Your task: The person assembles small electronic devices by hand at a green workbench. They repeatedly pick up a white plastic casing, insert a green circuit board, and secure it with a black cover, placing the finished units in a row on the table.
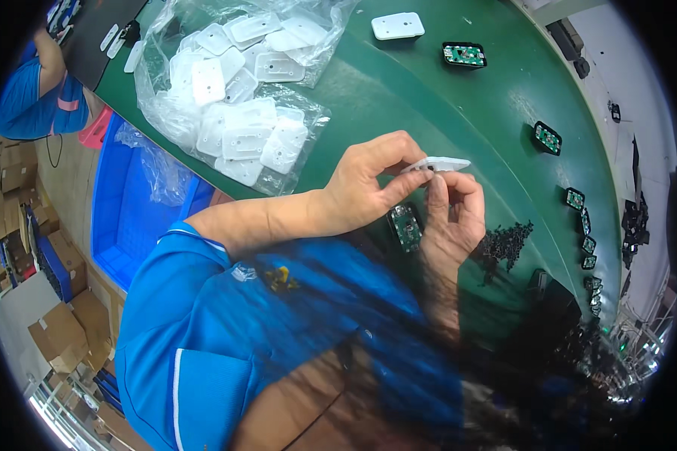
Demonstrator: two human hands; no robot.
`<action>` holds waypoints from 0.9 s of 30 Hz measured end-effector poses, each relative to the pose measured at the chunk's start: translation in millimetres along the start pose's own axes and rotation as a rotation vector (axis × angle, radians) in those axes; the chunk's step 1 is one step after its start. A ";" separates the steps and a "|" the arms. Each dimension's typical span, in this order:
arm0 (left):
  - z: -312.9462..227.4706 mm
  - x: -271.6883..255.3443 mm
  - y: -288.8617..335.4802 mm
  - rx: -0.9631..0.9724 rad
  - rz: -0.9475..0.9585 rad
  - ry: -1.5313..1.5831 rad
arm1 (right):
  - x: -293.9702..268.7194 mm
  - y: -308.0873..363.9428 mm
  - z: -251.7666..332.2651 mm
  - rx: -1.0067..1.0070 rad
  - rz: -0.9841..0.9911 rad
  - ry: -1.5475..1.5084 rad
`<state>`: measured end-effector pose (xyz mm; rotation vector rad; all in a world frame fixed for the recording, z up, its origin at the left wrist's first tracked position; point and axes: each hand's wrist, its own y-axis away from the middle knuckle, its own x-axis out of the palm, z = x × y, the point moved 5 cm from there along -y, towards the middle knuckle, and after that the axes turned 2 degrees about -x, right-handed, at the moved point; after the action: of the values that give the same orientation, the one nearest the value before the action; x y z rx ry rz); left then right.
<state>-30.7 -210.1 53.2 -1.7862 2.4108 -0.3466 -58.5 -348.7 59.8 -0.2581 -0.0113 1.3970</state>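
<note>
Between my two hands, over the green table, is a thin white plastic cover, tilted nearly edge-on. My left hand pinches its left end between thumb and fingers. From below, my right hand closes its thumb and bent fingers on the cover's near edge. A dark speck shows by the fingertips; whether it is a hole or a small part, I cannot tell. Below the hands lies a green circuit board in a black housing, partly hidden by my right hand. A heap of tiny black parts sits beside my right wrist.
Clear plastic bags spill many white covers at the back left. A single white cover and a housed board lie at the back. More boards line the right edge. A blue bin stands left; a co-worker's sleeve shows beyond.
</note>
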 end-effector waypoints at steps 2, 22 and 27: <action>-0.6 0.1 -1.4 0.020 -0.015 0.000 | 0.6 -0.6 0.5 0.080 0.009 -0.121; 9.4 3.2 8.9 -0.428 0.151 0.362 | -9.6 -6.5 1.3 0.236 0.224 -0.138; 12.1 4.8 8.2 -0.428 0.193 0.278 | -17.0 -11.1 -5.8 0.321 0.264 -0.031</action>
<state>-36.9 -213.8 39.5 -1.7239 3.0139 -0.0602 -49.8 -367.8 58.7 0.0315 0.2264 1.6394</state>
